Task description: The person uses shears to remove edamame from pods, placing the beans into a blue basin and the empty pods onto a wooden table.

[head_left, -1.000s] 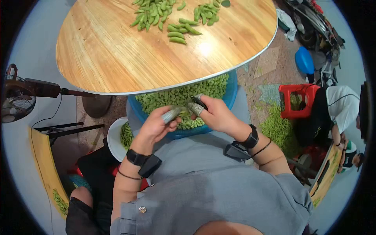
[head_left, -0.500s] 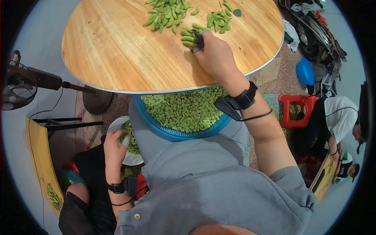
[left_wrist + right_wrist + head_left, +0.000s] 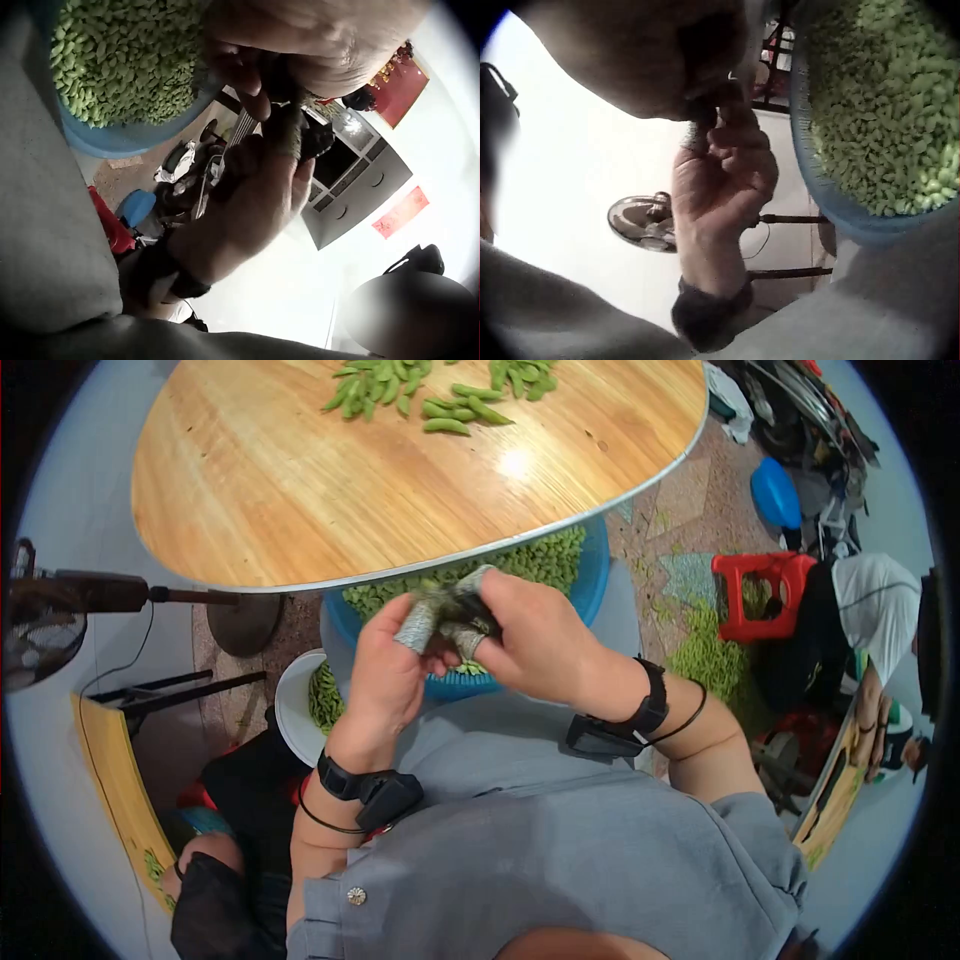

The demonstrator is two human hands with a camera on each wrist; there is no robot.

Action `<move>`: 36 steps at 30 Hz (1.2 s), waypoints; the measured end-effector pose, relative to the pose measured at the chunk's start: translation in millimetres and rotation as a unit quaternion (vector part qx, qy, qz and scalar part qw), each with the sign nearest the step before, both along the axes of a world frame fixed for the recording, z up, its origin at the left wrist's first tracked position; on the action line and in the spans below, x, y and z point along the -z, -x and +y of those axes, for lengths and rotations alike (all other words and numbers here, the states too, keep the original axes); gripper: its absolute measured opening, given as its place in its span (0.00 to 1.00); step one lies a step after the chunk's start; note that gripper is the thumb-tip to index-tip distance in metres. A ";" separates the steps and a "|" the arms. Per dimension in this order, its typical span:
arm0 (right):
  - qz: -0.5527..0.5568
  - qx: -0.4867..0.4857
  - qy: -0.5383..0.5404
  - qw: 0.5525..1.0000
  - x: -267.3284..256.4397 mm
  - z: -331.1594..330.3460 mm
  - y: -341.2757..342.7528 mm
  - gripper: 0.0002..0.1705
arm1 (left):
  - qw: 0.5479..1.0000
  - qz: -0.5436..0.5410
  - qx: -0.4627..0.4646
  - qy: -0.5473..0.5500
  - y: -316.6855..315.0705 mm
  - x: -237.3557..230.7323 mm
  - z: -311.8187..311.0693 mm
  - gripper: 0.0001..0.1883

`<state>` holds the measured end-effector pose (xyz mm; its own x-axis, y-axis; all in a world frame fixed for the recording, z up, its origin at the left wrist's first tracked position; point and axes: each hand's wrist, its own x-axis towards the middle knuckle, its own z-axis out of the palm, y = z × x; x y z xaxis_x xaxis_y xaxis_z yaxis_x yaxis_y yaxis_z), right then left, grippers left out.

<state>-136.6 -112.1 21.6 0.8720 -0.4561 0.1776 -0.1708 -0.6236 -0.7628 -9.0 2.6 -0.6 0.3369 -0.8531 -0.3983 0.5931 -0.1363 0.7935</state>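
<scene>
Both hands meet above a blue basin (image 3: 597,565) of shelled green beans (image 3: 555,560). My left hand (image 3: 385,670), its thumb wrapped in silvery tape, pinches a blurred green edamame pod (image 3: 447,600). From the other side my right hand (image 3: 545,635) grips the same pod with its taped thumb and finger. A black piece (image 3: 319,141) shows at the right hand's fingers in the left wrist view. The fingers hide most of the pod. Ahead on the wooden table (image 3: 300,490) lie loose edamame pods (image 3: 446,427) and more pods in two heaps.
A white bucket (image 3: 290,705) with green contents stands left of the lap. The table's edge overhangs the basin's far side. A red stool (image 3: 735,630) and a pile of pods (image 3: 705,660) are on the floor at right. A standing fan (image 3: 50,625) is at left.
Half a second ago the right hand was at the pods on the table and the left hand at the bucket. Both have come together over the basin; fewer pods lie at the table's front.
</scene>
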 end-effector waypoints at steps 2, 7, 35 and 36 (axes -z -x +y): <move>-0.053 -0.043 -0.045 0.997 -26.5 9.2 1.4 0.13 | 0.997 -0.021 -0.074 0.030 1.3 9.6 3.1 0.10; -0.063 -0.342 -0.046 0.937 -82.9 46.0 -1.6 0.18 | 0.995 0.039 -0.075 -0.058 -4.7 12.0 19.9 0.12; 0.127 -0.051 -0.510 0.849 3.2 -14.1 48.4 0.12 | 0.990 -0.103 0.084 -0.040 26.8 19.4 7.3 0.05; 0.127 -0.052 -0.508 0.850 4.2 -14.1 47.8 0.12 | 0.990 -0.105 0.083 -0.033 26.3 19.5 7.1 0.05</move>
<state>-184.4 -126.2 17.4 0.8683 -0.1794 -0.4624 -0.3954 0.3125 -0.8637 -35.4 9.8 -20.1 0.2761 -0.8777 -0.3916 0.3811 -0.2741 0.8830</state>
